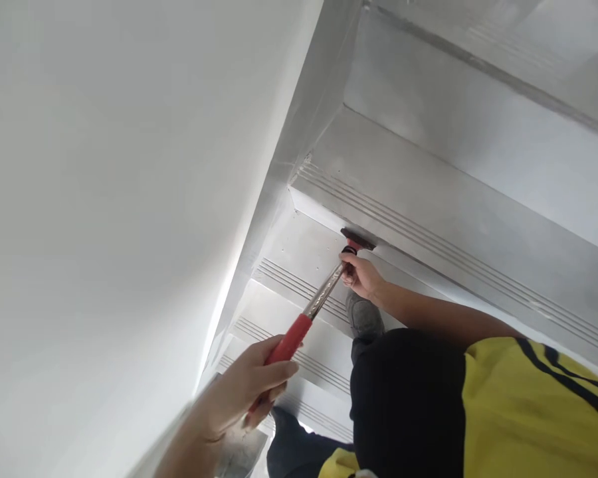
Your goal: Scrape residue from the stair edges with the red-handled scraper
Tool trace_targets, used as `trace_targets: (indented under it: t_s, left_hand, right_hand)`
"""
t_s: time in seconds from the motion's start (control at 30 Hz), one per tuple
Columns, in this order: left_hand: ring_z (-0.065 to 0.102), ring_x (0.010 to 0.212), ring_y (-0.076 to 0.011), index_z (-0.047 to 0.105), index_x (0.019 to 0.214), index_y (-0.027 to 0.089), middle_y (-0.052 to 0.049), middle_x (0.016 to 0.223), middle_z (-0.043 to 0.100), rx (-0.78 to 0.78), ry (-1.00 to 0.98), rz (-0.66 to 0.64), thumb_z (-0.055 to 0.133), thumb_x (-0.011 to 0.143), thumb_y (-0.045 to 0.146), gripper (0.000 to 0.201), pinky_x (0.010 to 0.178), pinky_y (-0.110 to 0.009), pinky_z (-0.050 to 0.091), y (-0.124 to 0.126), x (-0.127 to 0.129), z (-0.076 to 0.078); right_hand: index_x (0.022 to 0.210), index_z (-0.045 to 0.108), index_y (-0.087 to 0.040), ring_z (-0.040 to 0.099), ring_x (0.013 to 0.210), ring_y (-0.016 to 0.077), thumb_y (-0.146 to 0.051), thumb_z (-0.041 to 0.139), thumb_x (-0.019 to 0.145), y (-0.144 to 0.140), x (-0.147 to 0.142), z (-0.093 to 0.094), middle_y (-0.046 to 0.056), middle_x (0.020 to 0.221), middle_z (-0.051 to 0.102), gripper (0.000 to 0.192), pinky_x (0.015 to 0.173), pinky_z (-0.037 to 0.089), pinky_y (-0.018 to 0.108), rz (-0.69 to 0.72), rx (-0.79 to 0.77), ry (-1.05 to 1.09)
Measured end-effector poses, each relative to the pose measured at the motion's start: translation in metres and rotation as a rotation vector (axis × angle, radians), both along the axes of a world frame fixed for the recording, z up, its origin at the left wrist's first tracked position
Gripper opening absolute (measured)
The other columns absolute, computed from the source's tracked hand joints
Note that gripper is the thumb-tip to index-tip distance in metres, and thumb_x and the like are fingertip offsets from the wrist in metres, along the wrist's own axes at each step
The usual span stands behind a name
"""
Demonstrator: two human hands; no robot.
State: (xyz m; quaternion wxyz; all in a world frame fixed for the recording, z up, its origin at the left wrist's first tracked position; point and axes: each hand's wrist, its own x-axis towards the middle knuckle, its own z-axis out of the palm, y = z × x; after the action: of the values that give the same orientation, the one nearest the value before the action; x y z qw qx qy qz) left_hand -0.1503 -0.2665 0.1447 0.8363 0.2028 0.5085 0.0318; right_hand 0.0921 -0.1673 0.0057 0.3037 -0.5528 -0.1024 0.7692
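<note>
Apparently scraping with a long-handled tool, head at a stair riser — clasping its red grip in curled fingers of the left hand, pinching its neck in those of the right hand — probably needing an even push next

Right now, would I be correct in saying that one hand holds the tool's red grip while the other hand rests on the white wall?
Not quite: the other hand is not on the white wall. The head view shows it holding the tool near its wide end, while one hand does hold the red grip.
</note>
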Motion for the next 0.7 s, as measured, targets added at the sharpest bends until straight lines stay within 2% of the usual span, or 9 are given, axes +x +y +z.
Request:
trace_targets:
  t_s: [0.1,0.17,0.27,0.33,0.4,0.5,0.57,0.63,0.7]
  left_hand:
    - [0.033,0.030,-0.0009,0.046,0.087,0.018,0.008,0.054,0.047,0.005,-0.022,-0.038,0.054,0.082,0.040,0.024,0.030,-0.016,0.020,0.006,-0.008,0.013]
    - [0.035,0.032,-0.0016,0.046,0.088,0.017,0.008,0.053,0.048,0.050,0.007,-0.044,0.057,0.080,0.038,0.025,0.031,-0.016,0.022,0.012,0.002,-0.005]
    - [0.037,0.033,-0.0034,0.046,0.090,0.016,0.007,0.052,0.049,0.092,0.071,-0.052,0.059,0.077,0.036,0.027,0.031,-0.017,0.025,0.013,0.023,-0.047]
    - [0.037,0.033,-0.0045,0.048,0.092,0.015,0.007,0.050,0.048,0.114,0.102,-0.062,0.059,0.076,0.038,0.030,0.031,-0.018,0.026,0.006,0.026,-0.060]
    - [0.036,0.033,-0.0052,0.051,0.101,0.014,0.007,0.049,0.047,0.145,0.164,-0.058,0.058,0.075,0.042,0.038,0.032,-0.018,0.027,-0.005,0.014,-0.050]
    - [0.042,0.039,-0.0077,0.051,0.117,0.021,0.004,0.059,0.058,0.262,0.453,-0.037,0.059,0.074,0.049,0.052,0.037,-0.021,0.034,-0.014,-0.014,-0.007]
    - [0.055,0.055,-0.0133,0.059,0.111,0.026,0.000,0.072,0.064,0.427,0.715,-0.018,0.063,0.070,0.049,0.047,0.048,-0.023,0.042,-0.011,-0.023,0.015]
    - [0.060,0.068,-0.0189,0.064,0.106,0.027,-0.002,0.082,0.068,0.572,0.816,-0.015,0.065,0.068,0.049,0.043,0.058,-0.027,0.046,-0.003,-0.015,0.017]
    - [0.061,0.070,-0.0215,0.065,0.106,0.026,-0.003,0.082,0.069,0.660,0.827,-0.027,0.063,0.070,0.047,0.042,0.063,-0.031,0.047,0.007,0.002,0.000]
  right_hand:
    - [0.055,0.045,-0.018,0.037,0.036,0.0063,-0.033,0.063,0.070,0.003,-0.001,0.012,-0.002,0.044,0.047,0.028,0.037,0.025,0.023,-0.006,0.045,0.036]
    - [0.055,0.043,-0.018,0.038,0.037,0.0068,-0.029,0.061,0.069,0.005,-0.005,-0.006,-0.003,0.044,0.047,0.026,0.037,0.026,0.022,-0.069,-0.026,-0.059]
    - [0.054,0.038,-0.019,0.036,0.037,0.0062,-0.023,0.058,0.068,0.006,-0.012,-0.043,-0.005,0.042,0.041,0.024,0.037,0.027,0.020,-0.163,-0.138,-0.191]
    - [0.055,0.038,-0.019,0.035,0.038,0.0060,-0.022,0.058,0.068,0.003,-0.015,-0.051,-0.005,0.042,0.040,0.024,0.037,0.027,0.020,-0.164,-0.142,-0.199]
    - [0.056,0.040,-0.019,0.037,0.040,0.0062,-0.025,0.061,0.068,0.000,-0.017,-0.037,-0.004,0.044,0.042,0.025,0.038,0.028,0.020,-0.125,-0.085,-0.156]
    - [0.060,0.045,-0.018,0.041,0.044,0.0069,-0.031,0.067,0.067,0.001,-0.019,0.005,-0.003,0.050,0.046,0.026,0.041,0.031,0.021,-0.066,0.076,-0.049]
    - [0.064,0.048,-0.017,0.044,0.047,0.0068,-0.031,0.069,0.066,0.008,-0.021,0.020,-0.002,0.054,0.049,0.025,0.042,0.032,0.020,-0.062,0.110,0.016]
    - [0.064,0.048,-0.017,0.043,0.045,0.0060,-0.027,0.068,0.066,0.016,-0.024,0.013,-0.003,0.053,0.049,0.022,0.041,0.032,0.020,-0.099,0.042,0.035]
    - [0.060,0.045,-0.017,0.041,0.041,0.0055,-0.023,0.064,0.068,0.024,-0.027,-0.012,-0.003,0.049,0.047,0.021,0.039,0.031,0.019,-0.127,-0.056,0.004]
